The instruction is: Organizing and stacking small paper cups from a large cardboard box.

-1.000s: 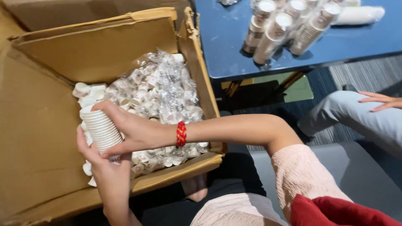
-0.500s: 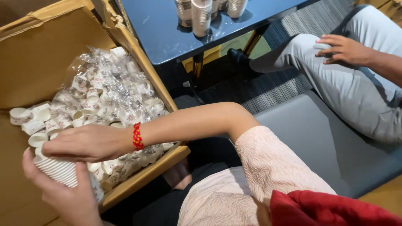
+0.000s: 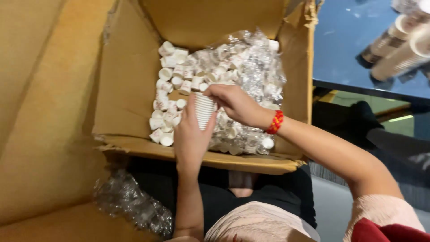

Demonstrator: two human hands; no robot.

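In the head view, we are looking down into an open cardboard box (image 3: 130, 89) that is holding a loose heap of small white paper cups (image 3: 168, 112) along its left side and a crumpled clear plastic bag (image 3: 251, 67) with more of the same cups across its right side. Our left hand (image 3: 191, 136) is grasping a nested stack of white cups (image 3: 204, 110) from below and behind, with the fingers wrapped about its ribbed side, and the stack is standing roughly upright over the middle of the box, just above the loose cups. Our right hand (image 3: 235, 103), with a red beaded bracelet (image 3: 274, 122) at the wrist, is resting its fingertips on the upper end of that stack; the fingers are curled there, and we cannot tell whether they are pinching a single cup or only steadying the top. We judge the step in hand to be the building of the stack: loose cups are being gathered and nested one into another. The next move is calling for a cup mouth aligned squarely with the stack's end, while the left hand is keeping the column straight so that it is not buckling. Outside the box, a second piece of clear plastic wrap (image 3: 134, 206) is lying at the lower left, and longer stacks of cups (image 3: 394, 49) are lying on the dark blue counter (image 3: 349, 45) at the upper right.
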